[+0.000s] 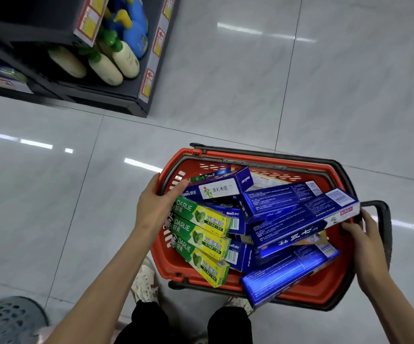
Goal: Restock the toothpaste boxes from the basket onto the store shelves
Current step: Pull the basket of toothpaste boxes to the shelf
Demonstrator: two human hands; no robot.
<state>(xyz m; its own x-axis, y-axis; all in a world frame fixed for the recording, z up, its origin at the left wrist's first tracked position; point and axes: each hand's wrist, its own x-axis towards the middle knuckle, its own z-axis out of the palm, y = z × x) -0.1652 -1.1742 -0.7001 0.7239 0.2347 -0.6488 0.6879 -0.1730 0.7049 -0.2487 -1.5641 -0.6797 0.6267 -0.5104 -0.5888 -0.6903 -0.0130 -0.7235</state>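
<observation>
Left hand (157,203): clasped over the left rim of the red basket (160,259). The fingers wrap the outside of the rim and the thumb reaches inward across it.
Beside the left thumb: a purple-blue box with a white panel (215,189) touches the thumb tip. Three green-and-yellow Darlie boxes (201,234) lie side by side just inside the palm, angled down toward the near rim.
Right hand (364,234): at the basket's right side, with the fingers curled under the end of the long blue box (302,222) and the thumb against that box's end corner. It appears to grasp the box — whether the fingers also catch the rim beneath cannot be told.
Beyond the right fingers: a black basket handle (384,232) loops out past the knuckles, lying down outside the rim.
Toothpaste boxes: all in the basket, piled loosely. The long blue box rests on top, slanting from the right fingertips toward the middle, and another blue box (287,274) below it juts over the near rim.
Basket: set on the pale tiled floor (225,70), between the two hands and just ahead of the person's shoes (143,281).
Far from both hands: a dark store shelf (116,95) at the upper left — cream bottles with green caps (111,63) and blue bottles (136,26) stand on it, with price tags (148,83) along its edge.
Near the left forearm: a grey perforated bin (7,319).
</observation>
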